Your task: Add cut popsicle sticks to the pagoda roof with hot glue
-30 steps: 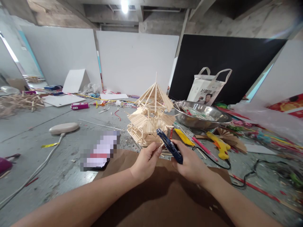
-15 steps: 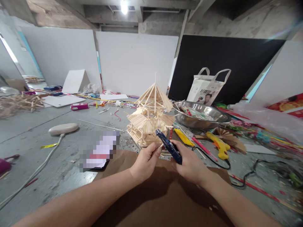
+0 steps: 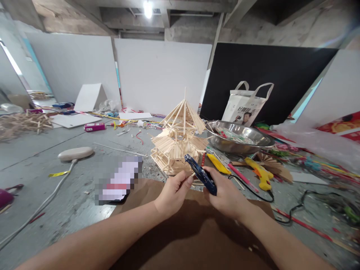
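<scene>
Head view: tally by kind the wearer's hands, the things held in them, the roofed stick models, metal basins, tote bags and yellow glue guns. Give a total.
Hands: 2, left hand and right hand
Thin stick, held: 1
Blue hand tool, held: 1
Roofed stick model: 1
Metal basin: 1
Tote bag: 1
Yellow glue gun: 1
Total: 8

Single view, worn at the head. Scene viewed from above the forearms (image 3: pixel 112 230), faced forward and downward. Left hand (image 3: pixel 173 193) and right hand (image 3: pixel 226 191) shown close, low centre; stick model (image 3: pixel 182 150) framed just beyond. Floor (image 3: pixel 30 157) taken in widely to both sides; white panel (image 3: pixel 161 75) and ceiling lamp (image 3: pixel 147 9) included farther off, above.
</scene>
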`<state>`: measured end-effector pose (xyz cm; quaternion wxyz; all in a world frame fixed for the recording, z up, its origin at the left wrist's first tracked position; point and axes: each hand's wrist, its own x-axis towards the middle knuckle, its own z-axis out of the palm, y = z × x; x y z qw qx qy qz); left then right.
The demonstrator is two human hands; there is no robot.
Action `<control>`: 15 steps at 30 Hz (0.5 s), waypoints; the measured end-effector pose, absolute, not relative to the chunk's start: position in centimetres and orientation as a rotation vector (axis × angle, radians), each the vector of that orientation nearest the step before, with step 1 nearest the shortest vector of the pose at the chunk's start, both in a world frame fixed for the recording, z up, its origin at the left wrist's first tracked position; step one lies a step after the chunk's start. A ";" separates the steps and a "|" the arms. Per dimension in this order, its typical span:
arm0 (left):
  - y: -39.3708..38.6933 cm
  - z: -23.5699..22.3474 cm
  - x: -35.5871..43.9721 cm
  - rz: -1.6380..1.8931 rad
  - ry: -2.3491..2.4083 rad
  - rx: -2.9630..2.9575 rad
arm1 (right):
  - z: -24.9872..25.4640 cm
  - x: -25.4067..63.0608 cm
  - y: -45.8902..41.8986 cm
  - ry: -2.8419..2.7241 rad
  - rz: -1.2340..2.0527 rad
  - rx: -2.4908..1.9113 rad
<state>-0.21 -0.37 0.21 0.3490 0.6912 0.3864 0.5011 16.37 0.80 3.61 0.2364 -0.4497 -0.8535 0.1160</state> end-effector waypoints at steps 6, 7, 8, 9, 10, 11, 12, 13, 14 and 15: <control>-0.3 0.1 -0.2 1.300 1.014 1.779 | 3.6 16.4 0.9 -2.345 0.320 -1.204; -0.2 0.1 -0.2 1.303 1.018 1.779 | 3.6 16.4 0.9 -2.345 0.319 -1.204; -0.2 0.0 -0.2 1.305 1.019 1.781 | 3.6 16.5 0.9 -2.345 0.318 -1.206; -0.2 0.0 -0.2 1.306 1.017 1.783 | 3.6 16.5 0.9 -2.346 0.318 -1.209; -0.2 0.0 -0.2 1.307 1.012 1.784 | 3.6 16.5 0.9 -2.346 0.317 -1.210; -0.2 0.0 -0.2 1.306 1.005 1.784 | 3.7 16.5 0.9 -2.346 0.316 -1.211; -0.1 0.0 -0.2 1.305 0.997 1.782 | 3.7 16.5 0.9 -2.345 0.315 -1.212; -0.2 0.0 -0.2 1.303 0.990 1.780 | 3.7 16.5 0.9 -2.347 0.315 -1.213; -0.2 0.0 -0.2 1.304 0.985 1.775 | 3.7 16.5 0.9 -2.348 0.313 -1.217; -0.2 0.1 -0.2 1.306 0.980 1.765 | 3.7 16.4 0.9 -2.349 0.314 -1.223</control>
